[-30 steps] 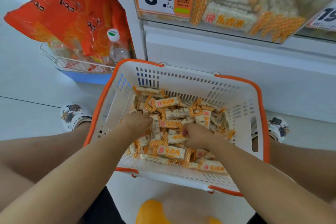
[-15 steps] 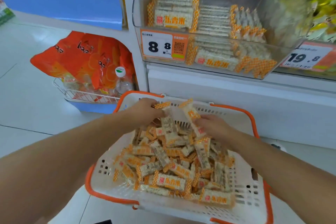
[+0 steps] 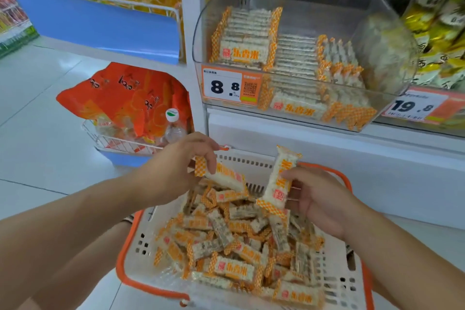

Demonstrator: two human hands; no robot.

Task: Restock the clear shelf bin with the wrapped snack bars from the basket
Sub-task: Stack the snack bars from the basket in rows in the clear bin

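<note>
Both hands have risen out of the basket [image 3: 130,269], where they were digging a second ago: the left hand [image 3: 173,171] now pinches one snack bar [image 3: 224,176] above its pile, the right hand [image 3: 319,199] holds another bar [image 3: 279,181] upright.

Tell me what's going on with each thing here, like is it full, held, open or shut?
Left hand: grip pinching a snack bar above the basket.
Right hand: holding a second bar nearly upright.
Basket: holds a loose pile of bars.
Clear shelf bin: open on top, partly filled with tidy rows.
Water bottle: cap on.
</note>
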